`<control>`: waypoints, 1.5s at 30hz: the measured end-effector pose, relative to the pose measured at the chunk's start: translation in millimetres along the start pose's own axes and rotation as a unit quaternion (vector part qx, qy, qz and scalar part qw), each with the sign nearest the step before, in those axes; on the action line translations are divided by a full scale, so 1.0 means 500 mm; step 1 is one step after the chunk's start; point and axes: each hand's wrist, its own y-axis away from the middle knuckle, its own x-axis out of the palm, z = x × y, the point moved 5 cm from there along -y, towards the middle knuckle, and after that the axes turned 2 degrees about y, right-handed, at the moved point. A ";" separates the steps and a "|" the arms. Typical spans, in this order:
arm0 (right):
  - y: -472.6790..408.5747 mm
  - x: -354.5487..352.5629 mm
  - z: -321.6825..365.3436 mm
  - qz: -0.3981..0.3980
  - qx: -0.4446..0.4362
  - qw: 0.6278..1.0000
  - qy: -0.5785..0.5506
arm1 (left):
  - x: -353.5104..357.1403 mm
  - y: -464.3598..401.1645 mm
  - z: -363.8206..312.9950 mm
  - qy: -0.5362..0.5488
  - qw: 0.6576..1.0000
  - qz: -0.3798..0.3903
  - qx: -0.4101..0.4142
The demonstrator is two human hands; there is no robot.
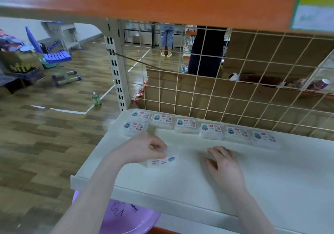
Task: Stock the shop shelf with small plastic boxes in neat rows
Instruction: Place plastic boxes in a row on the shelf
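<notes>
Box looked light, stiff, slick | our left hand pinched its edge | right hand lay open, empty

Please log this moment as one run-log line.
left hand grips box | right hand open on shelf | back row placed

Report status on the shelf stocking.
Left hand pinching a box, label reversed. Right hand flat on shelf. Back row set. Nothing blocking.
</notes>
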 end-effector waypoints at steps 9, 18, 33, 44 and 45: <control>-0.001 0.002 -0.004 -0.001 0.008 1.000 -0.008 | -0.015 -0.036 -0.002 0.007 0.996 -0.090 -0.003; -0.001 0.002 -0.003 -0.002 0.023 0.999 -0.024 | 0.036 -0.042 0.025 -0.095 0.991 -0.096 -0.004; -0.005 0.004 -0.007 0.018 0.021 0.999 -0.022 | 0.055 -0.005 0.008 -0.171 0.984 -0.046 0.006; -0.003 0.001 -0.007 0.020 0.018 0.999 -0.030 | 0.043 -0.055 -0.017 -0.271 0.940 0.169 0.117; -0.003 0.002 -0.008 0.021 0.018 0.999 -0.033 | 0.045 -0.058 -0.016 -0.269 0.940 0.175 0.114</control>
